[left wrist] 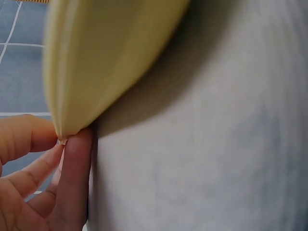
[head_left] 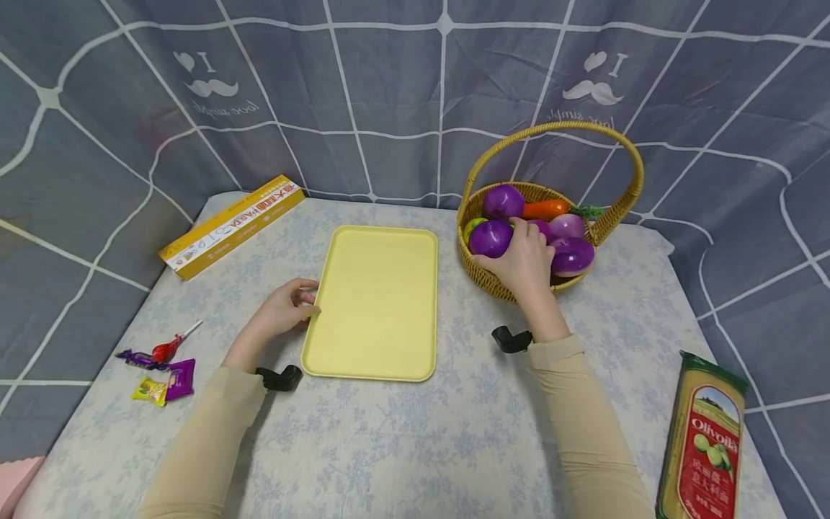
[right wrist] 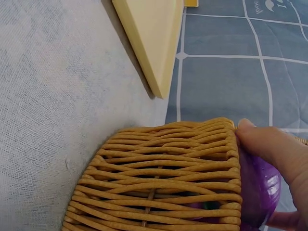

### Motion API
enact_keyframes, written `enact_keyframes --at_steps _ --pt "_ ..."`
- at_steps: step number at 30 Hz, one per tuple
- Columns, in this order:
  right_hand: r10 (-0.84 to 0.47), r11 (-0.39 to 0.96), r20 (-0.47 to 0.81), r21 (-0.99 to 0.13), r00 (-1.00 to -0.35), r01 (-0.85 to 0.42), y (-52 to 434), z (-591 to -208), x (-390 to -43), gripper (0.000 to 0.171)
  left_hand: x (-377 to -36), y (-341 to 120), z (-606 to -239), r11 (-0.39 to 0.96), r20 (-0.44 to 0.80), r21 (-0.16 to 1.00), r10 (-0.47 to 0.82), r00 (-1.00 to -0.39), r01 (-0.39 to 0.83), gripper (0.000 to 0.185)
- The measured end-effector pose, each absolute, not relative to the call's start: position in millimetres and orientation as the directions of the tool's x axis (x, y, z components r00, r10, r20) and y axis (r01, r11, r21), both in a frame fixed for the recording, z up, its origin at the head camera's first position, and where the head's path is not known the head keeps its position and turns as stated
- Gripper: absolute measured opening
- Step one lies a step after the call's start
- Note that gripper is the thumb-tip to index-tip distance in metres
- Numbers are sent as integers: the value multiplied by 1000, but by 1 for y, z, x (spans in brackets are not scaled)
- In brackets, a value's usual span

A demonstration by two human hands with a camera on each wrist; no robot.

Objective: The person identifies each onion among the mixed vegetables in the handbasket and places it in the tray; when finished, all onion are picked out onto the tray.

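The right hand (head_left: 521, 261) curls thumb and fingers round a glossy purple vegetable (head_left: 490, 238), right of centre in the head view, inside the wicker basket (head_left: 483, 278). Smooth, rounded and shiny, it looks light and firm but a little slippery, so a grip across its widest part, thumb opposite fingers, should suit it. The left hand (head_left: 285, 308) pinches the left rim of the yellow tray (head_left: 375, 303) mid-frame; flat, round-cornered and apparently stiff plastic, it should handle best by that raised edge. Around the held piece lie more purple vegetables (head_left: 572, 256) and an orange carrot (head_left: 546, 210), beneath the basket's tall woven handle (head_left: 570, 126). Pale patterned cloth (head_left: 389, 447) covers the bench; a long carton (head_left: 233, 227) lies upper left, wrapped sweets (head_left: 180, 379) lower left.
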State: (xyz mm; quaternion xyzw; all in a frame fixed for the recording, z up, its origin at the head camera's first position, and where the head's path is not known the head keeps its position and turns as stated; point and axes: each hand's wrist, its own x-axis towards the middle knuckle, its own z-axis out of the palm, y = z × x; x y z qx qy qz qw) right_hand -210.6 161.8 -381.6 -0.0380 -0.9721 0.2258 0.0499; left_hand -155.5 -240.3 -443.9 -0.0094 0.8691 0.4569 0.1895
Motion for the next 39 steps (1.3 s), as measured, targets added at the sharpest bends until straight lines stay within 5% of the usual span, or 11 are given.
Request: enact_keyframes --at_steps 18,39 --pt "96 888 145 -459 -985 20 164 -384 -206 86 -160 -222 -450 533 -303 811 29 -952 -242 53" --pt "31 796 210 -597 -977 -103 146 -370 -193 87 -170 -215 -452 534 -295 813 30 -955 -234 51"
